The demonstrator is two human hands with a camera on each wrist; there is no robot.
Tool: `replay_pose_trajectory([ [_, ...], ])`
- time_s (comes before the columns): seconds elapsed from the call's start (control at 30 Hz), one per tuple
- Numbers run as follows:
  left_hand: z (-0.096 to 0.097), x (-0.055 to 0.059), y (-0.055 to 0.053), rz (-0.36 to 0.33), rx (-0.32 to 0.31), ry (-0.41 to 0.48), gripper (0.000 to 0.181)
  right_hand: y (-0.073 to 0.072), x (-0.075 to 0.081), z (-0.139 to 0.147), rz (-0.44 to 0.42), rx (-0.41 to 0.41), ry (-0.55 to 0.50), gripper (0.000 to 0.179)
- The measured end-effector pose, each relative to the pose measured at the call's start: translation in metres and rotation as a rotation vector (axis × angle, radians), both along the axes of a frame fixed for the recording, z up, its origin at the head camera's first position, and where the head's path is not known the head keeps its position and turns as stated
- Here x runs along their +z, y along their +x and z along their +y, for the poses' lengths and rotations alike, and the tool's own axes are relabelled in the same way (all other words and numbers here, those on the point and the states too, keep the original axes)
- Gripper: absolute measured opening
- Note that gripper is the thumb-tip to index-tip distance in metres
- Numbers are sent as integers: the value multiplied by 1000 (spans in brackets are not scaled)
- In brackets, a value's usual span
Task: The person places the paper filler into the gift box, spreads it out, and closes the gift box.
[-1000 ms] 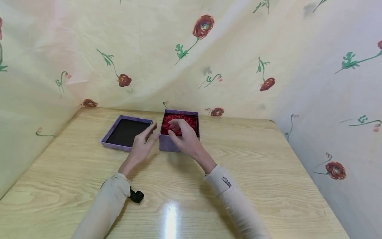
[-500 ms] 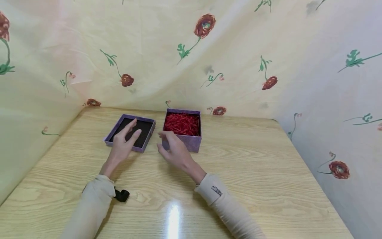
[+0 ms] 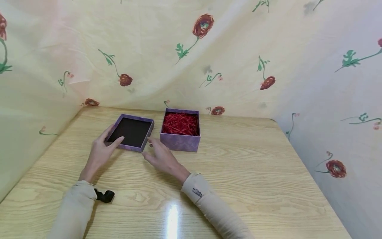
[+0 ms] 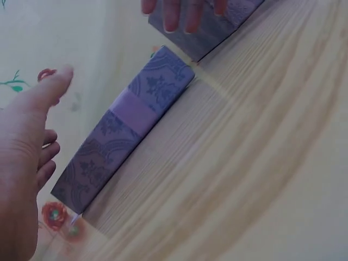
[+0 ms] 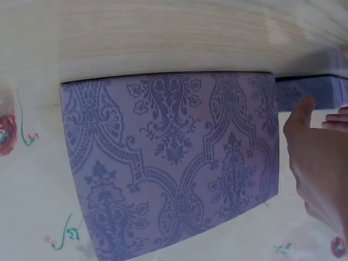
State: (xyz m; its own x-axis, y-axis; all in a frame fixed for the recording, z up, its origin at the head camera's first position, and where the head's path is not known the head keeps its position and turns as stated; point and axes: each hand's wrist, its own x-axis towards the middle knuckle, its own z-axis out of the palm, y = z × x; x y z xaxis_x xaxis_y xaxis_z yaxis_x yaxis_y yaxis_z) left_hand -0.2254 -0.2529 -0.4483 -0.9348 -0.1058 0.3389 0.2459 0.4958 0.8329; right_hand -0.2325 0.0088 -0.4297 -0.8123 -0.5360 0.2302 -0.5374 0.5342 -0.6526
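Note:
A shallow purple box lid (image 3: 143,148) with a black lining lies inner side up on the table. Its outer side shows a damask pattern and a ribbon band in the left wrist view, where the lid (image 4: 125,125) appears edge-on. At its left front corner is my left hand (image 3: 99,151), thumb spread over the front rim and fingers along the left side. My right hand (image 3: 162,157) is beside the right front corner, thumb and fingers apart, holding nothing. To the right stands the matching deep box (image 3: 180,142), filled with red paper shreds (image 3: 180,123).
The wood-grain table (image 3: 238,172) ends at a flower-printed cloth (image 3: 161,56) hanging behind and along both sides. A black strap (image 3: 104,196) with a small block sits on the left wrist. A narrow gap separates lid and box.
Both hands have moved left, away from the deep box. The left hand has gone across the lid to its left side, and the right from over the shreds to the lid's right corner.

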Motion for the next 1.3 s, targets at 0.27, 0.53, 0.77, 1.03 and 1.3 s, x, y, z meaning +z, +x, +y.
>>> replay_pose_trajectory([
  [0.27, -17, 0, 6, -89, -9, -32, 85, -4, -3, -10, -96, -34, 3, 76],
  [0.53, -31, -1, 9, -150, -45, -98, 90, -10, -3, -16, -139, -58, -18, 78],
  [0.77, -37, -7, 6, -136, -79, -176, 88, -15, -4, -19, -156, -47, -56, 78],
  [1.03, -39, -11, 4, -152, -68, -225, 86, -20, -7, -22, -162, -54, -59, 78],
  [1.3, -41, -12, 1, -156, -57, -235, 86, -23, -9, -28, -161, -78, -59, 79],
])
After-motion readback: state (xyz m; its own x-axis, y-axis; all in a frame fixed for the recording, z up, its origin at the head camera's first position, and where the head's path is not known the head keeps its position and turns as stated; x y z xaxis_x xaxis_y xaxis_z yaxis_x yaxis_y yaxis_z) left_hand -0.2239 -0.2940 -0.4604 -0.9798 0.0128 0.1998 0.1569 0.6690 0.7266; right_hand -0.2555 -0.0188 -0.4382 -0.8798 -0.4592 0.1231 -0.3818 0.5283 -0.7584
